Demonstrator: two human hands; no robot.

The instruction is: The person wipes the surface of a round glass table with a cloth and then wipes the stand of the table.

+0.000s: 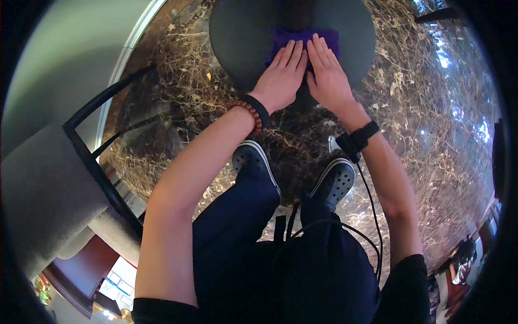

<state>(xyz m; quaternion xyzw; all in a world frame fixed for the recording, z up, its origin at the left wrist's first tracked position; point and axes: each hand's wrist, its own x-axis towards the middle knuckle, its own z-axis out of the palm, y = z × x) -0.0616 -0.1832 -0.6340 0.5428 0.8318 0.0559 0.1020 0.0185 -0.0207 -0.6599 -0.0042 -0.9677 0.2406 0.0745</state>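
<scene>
A purple cloth (283, 37) lies on the rounded dark grey top (238, 44) of a piece of furniture at the upper middle. Both hands rest flat on it, side by side, fingers straight and pointing away from me. My left hand (282, 81) covers the cloth's left and middle part, its fingers slightly spread. Close beside it, my right hand (330, 79) presses on the right part, its thumb near the left hand. Neither hand's fingers curl around the cloth. Part of the cloth is hidden under the palms.
A grey upholstered chair (48, 194) with a black frame stands at left, near a pale wall (60, 60). Below is a brown marbled floor (408, 162) with bright reflections. A black cable (370, 194) hangs from my right wrist strap (358, 139). My clogs (338, 182) stand below my hands.
</scene>
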